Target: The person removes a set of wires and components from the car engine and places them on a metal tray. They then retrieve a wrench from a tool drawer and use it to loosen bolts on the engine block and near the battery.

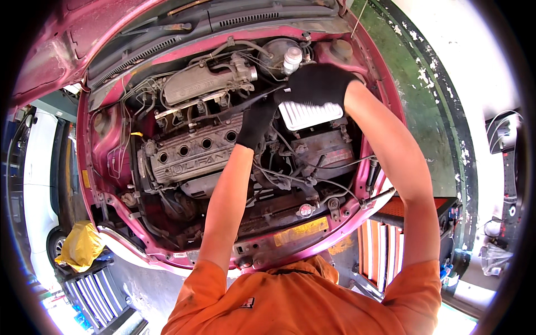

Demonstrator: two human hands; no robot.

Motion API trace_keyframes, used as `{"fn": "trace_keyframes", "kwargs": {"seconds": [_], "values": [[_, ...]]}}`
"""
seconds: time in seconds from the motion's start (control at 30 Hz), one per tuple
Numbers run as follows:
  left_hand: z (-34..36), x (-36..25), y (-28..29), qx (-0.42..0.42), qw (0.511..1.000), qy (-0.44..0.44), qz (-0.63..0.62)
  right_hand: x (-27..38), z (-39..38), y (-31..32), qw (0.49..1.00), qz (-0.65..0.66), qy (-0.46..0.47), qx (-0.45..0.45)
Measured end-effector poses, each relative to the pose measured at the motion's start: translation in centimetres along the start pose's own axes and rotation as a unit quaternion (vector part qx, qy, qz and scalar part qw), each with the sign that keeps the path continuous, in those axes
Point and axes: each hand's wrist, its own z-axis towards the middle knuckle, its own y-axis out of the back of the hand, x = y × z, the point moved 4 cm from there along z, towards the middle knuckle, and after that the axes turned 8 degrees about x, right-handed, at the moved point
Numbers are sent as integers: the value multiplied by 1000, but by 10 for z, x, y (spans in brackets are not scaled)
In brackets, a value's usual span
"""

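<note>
Head view: right hand (317, 85) partly hides pleated filter (310, 116).

- I count two hands of mine: my left hand (258, 120) and my right hand (317, 85), in two black gloves
- Two orange sleeves (413, 290) on me
- One white pleated filter (311, 115) in front of me
- Four round holes (207, 143) in one engine cover (192, 166)
- One pale reservoir cap (292, 54)
- One radiator cap (305, 210)
- Two striped-front cabinets (100, 291), one on each side of me
- One yellow sheet (81, 245)
- One white car (40, 162)
</note>
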Motion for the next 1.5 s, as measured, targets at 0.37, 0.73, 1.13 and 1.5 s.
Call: {"fn": "trace_keyframes", "kwargs": {"seconds": [0.37, 0.73, 1.13, 1.5], "values": [[-22, -30, 11, 72, 992, 45, -91, 36, -8, 4, 963, -233, 137, -12], [-28, -25, -4, 75, 997, -16, -25, 27, -11, 6, 960, -234, 115, -105], [-22, -43, -10, 26, 983, -109, 145, 25, 5, 1, 924, -132, 210, -292], [-51, 21, -16, -53, 849, -194, 489, 49, -46, 1, 988, -79, 132, -30]]}}
